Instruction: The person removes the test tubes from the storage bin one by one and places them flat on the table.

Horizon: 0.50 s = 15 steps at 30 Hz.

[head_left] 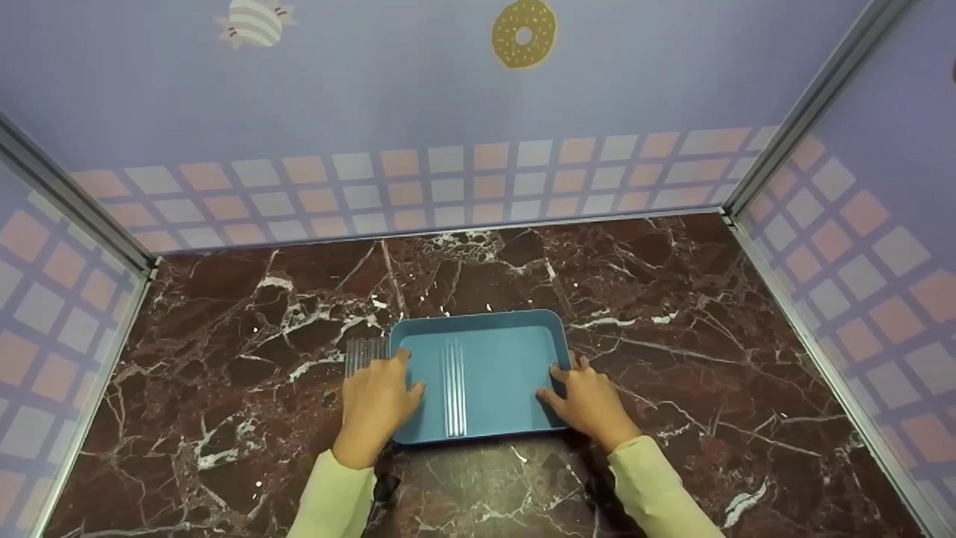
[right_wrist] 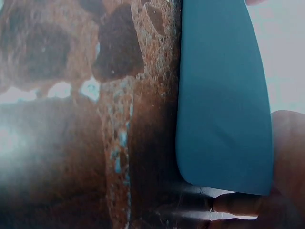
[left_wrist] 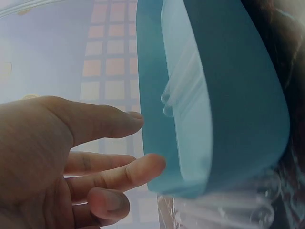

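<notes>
A shallow blue tray lies on the marble-patterned table. Several clear tubes lie side by side in its left part. More clear tubes rest on the table just outside its left end. My left hand is over that end with fingers spread; the left wrist view shows a gap between thumb and fingers, with nothing held. At the opposite end is my right hand, thumb over the inside of the tray and some fingers outside the wall. The tray wall hides part of this hand, so contact is unclear.
The dark red marble-patterned table extends around the tray. A purple back wall with checked squares stands behind it, with side walls at left and right. Metal strips edge the table at the sides.
</notes>
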Tool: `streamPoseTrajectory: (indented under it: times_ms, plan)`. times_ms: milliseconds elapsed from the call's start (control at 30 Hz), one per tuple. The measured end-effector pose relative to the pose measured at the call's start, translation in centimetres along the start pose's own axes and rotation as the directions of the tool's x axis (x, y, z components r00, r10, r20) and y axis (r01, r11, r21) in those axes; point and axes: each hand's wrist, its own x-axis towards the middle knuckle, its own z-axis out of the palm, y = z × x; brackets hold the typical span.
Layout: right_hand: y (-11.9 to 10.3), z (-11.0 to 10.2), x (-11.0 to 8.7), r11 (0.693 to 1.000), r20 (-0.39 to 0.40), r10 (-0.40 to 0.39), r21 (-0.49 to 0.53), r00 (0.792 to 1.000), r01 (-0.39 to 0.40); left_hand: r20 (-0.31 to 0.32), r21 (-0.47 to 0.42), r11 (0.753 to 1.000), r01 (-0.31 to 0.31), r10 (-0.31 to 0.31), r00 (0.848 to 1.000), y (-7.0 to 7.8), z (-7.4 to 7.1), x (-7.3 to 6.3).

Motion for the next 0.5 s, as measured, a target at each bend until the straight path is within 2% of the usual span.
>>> streamPoseTrajectory:
  times_ms: [333,500]
  plan:
    - [0.2,0.1,0.1,0.998,-0.020,0.007,-0.060,1.000,-0.009,0.023,-0.016,0.999,-0.043,0.043,0.999,1.5,0.9,0.6]
    - [0.4,0.1,0.0,0.999,-0.040,0.006,-0.049,0.999,-0.008,0.037,-0.008,0.998,-0.057,0.057,0.998,2.1,1.5,0.7]
